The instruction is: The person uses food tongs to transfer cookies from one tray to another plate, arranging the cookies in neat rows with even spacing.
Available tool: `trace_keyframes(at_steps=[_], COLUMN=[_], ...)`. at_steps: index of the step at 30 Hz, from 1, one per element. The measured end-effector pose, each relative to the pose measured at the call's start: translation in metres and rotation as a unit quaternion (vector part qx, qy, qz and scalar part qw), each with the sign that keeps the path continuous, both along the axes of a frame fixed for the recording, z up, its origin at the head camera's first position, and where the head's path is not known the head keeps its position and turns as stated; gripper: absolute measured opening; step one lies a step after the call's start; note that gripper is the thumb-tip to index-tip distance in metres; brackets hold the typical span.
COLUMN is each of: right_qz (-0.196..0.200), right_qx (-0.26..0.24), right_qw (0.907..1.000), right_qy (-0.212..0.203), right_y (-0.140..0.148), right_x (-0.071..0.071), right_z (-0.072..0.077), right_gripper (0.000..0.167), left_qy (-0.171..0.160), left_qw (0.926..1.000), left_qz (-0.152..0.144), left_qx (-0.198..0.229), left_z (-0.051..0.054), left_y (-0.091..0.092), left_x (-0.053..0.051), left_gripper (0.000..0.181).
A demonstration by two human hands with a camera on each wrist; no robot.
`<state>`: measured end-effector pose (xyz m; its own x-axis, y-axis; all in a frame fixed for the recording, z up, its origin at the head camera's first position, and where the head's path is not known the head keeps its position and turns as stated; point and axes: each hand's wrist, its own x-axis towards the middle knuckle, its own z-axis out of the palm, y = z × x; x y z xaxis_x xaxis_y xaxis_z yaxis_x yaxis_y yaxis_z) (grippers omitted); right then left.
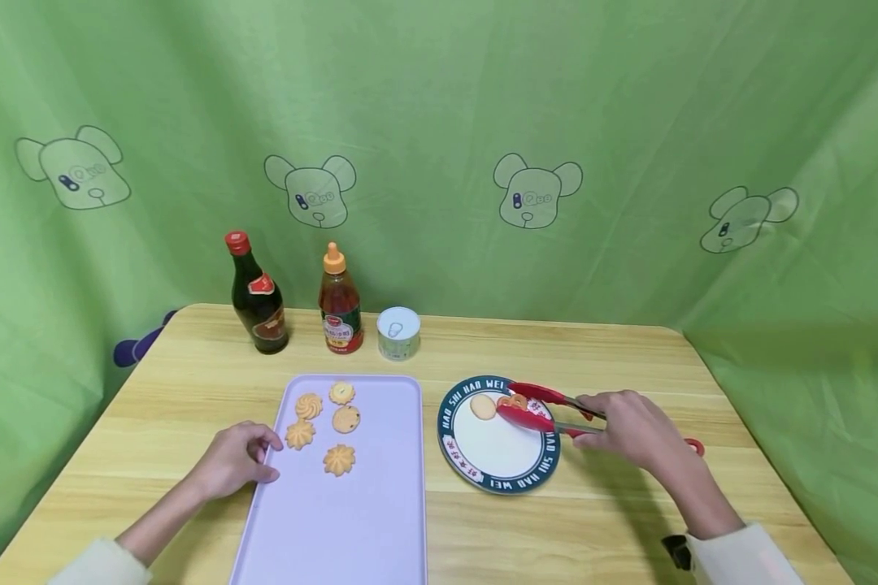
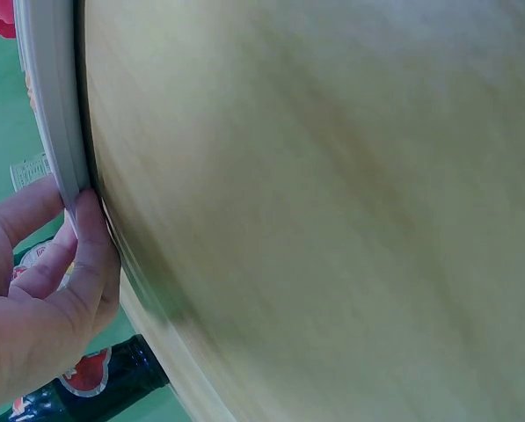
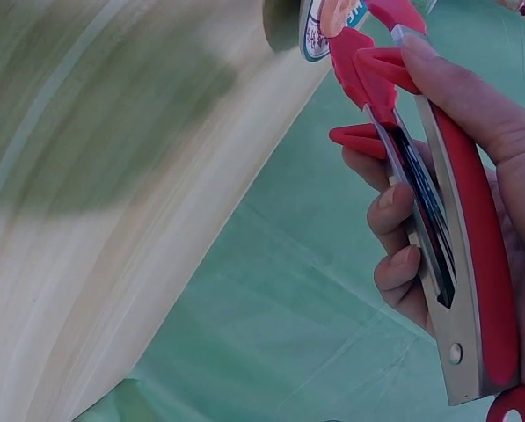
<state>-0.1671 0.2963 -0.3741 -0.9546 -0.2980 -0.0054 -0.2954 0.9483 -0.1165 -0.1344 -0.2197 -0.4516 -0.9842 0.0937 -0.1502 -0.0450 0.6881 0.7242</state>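
My left hand (image 1: 234, 463) pinches the left rim of a lilac tray (image 1: 380, 528), thumb and fingers on either side of the edge in the left wrist view. Several cookies lie on the tray's far half, among them a flower-shaped one (image 1: 339, 460) and a round dotted one (image 1: 347, 419). With my right hand (image 1: 629, 431) I grip red-tipped tongs (image 3: 482, 255), fingers curled round the handles. The tong tips spread over the right side of a green-rimmed plate (image 1: 497, 455), around small orange-brown ring-shaped pieces (image 1: 514, 401). A smooth oval cookie (image 1: 483, 406) lies beside them.
Behind the tray stand a dark bottle with a red cap (image 1: 259, 305), a sauce bottle with an orange cap (image 1: 341, 309) and a pull-tab can (image 1: 398, 333). A green curtain (image 1: 424, 97) hangs behind the wooden table (image 1: 593, 349).
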Motion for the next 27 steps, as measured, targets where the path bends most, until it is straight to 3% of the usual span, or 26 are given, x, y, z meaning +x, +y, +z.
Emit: trace_keyframes(at_steps=[12,19,27], right_qz=[-0.007,0.007,0.037], right_qx=[-0.024,-0.038,-0.05], right_qw=[0.9997,0.9993,0.9974], right_qy=[0.003,0.001,-0.035], right_y=[-0.007,-0.033,-0.074], right_x=[-0.005,-0.013,-0.023], right_z=[0.006,0.006,0.0], right_gripper=[0.066,0.073,0.077], left_qy=[-0.001,-0.003,-0.005], left_qw=[1.0,0.9999,0.9999], left_qz=[-0.002,-0.002,-0.004], left_qx=[-0.006,-0.011,-0.008], left_z=[0.001,0.002,0.001], left_y=[0.0,-0.001,-0.001], left_x=[0.0,0.001,0.0], left_gripper=[0.031,0.031,0.031])
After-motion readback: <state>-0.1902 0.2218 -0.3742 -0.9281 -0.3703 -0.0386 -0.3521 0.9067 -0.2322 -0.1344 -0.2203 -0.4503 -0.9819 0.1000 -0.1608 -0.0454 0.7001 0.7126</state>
